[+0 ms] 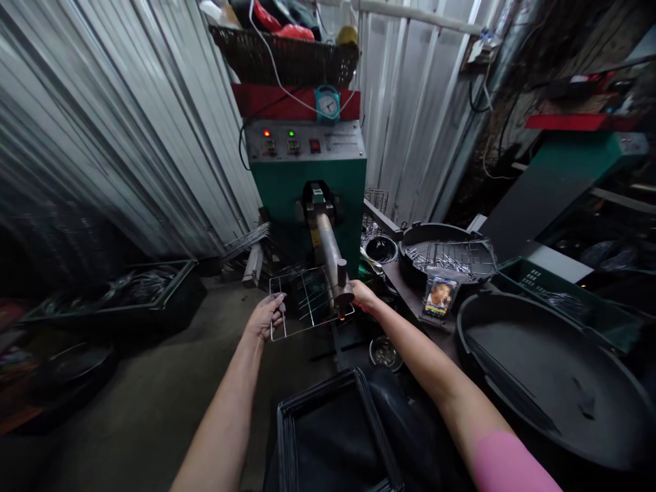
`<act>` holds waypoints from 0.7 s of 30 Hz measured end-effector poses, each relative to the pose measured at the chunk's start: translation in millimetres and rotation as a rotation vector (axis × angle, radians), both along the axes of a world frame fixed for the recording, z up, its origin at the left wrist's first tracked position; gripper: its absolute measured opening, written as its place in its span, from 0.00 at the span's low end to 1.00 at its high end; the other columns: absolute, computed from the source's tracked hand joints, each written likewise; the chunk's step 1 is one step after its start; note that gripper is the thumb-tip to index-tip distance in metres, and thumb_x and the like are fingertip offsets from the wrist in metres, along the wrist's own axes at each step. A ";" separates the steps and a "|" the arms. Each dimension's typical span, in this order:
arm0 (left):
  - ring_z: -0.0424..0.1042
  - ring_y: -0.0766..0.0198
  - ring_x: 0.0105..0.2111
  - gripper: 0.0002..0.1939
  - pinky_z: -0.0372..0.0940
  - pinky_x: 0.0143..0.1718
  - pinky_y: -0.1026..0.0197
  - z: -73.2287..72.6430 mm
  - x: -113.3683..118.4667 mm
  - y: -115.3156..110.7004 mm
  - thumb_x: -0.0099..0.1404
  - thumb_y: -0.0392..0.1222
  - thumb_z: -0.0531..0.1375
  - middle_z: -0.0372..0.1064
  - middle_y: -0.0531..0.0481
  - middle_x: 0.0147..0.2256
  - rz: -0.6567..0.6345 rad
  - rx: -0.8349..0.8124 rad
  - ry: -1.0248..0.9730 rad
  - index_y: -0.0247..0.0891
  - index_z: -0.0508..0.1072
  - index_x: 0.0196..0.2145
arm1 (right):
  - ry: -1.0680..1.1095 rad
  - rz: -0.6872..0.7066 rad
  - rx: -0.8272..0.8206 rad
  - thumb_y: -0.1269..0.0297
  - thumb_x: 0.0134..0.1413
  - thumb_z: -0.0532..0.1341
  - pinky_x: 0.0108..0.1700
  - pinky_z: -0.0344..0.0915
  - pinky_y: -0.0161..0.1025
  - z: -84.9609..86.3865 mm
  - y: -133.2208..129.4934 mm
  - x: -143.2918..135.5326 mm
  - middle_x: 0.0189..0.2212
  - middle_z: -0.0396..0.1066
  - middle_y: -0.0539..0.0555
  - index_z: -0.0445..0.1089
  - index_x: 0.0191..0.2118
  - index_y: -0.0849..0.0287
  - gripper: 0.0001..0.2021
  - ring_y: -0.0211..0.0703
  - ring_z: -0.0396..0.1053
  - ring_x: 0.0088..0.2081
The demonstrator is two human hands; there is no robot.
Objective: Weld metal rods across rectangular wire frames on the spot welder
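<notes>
A wire grid (306,287) lies roughly level under the round metal arm (332,256) of a green spot-welding machine (266,181). My left hand (265,318) is closed on the grid's left edge, thumb on top. Close beside the arm's tip, at the grid's right end, is my right hand (363,295). Its fingers curl in behind the tip, which hides them in part, and what they pinch cannot be made out. A small orange glow shows just below the tip. On my lap rests a stack of black rectangular wire frames (290,437).
To the right are a large black pan (543,369), another pan (410,239) with wire pieces and grids, a packet (439,297) and a green crate (609,328). A small bowl (385,352) sits below my right forearm. At left stands a dark bin (174,290) of wire parts.
</notes>
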State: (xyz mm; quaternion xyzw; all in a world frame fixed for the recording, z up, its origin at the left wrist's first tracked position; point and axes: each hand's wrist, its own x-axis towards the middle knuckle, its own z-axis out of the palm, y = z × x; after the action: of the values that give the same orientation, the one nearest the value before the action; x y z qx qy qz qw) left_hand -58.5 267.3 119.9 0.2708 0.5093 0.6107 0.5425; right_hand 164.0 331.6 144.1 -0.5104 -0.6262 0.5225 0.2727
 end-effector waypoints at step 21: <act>0.50 0.79 0.10 0.18 0.54 0.16 0.72 -50.1 35.7 -52.1 0.46 0.50 0.62 0.61 0.62 0.15 -0.022 0.054 0.063 0.39 0.64 0.33 | 0.353 -0.169 -0.138 0.65 0.34 0.64 0.16 0.42 0.27 -42.8 -69.0 63.0 0.13 0.58 0.42 0.70 0.26 0.64 0.09 0.26 0.48 0.14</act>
State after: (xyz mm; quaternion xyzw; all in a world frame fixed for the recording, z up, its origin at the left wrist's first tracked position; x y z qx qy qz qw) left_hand -22.8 215.2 69.7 0.3101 0.5065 0.6094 0.5253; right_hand 227.0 262.6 101.3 -0.4789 -0.4864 0.6209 0.3855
